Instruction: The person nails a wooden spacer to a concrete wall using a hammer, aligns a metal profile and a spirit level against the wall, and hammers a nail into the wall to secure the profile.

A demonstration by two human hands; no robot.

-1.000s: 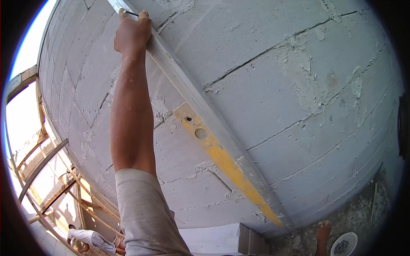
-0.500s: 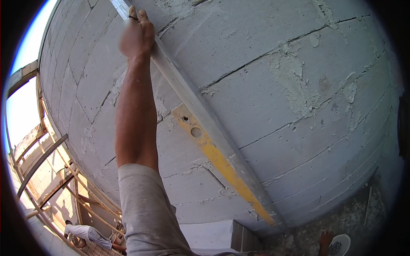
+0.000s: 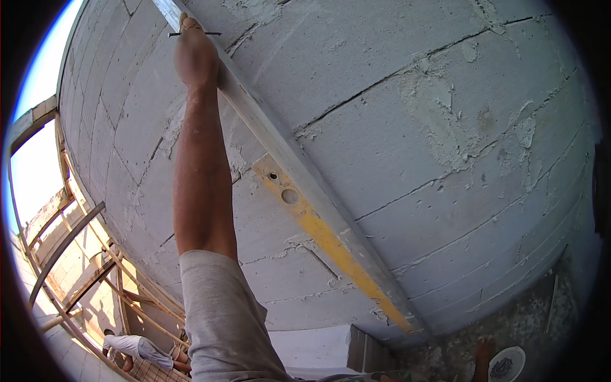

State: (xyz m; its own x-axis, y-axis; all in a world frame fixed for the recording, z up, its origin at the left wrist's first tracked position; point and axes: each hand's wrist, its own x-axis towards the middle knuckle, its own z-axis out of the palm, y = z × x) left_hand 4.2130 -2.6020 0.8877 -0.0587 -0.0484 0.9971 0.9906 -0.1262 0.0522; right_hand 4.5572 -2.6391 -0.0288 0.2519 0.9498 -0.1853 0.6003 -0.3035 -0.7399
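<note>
One nail point(image 3: 212, 34) lies slantwise across the long bar point(image 3: 273, 130), pinched in the left hand point(image 3: 196, 56), the nearer one, over the bar's upper visible stretch.

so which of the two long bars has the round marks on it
The shorter, yellow bar; the grey bar alongside, running up behind the left hand, shows none.

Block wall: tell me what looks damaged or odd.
The block wall shows a dark open joint to the right of the long metal bar, apparently short of mortar, while rough mortar smears spread over the blocks farther right. That uneven filling looks odd.
</note>
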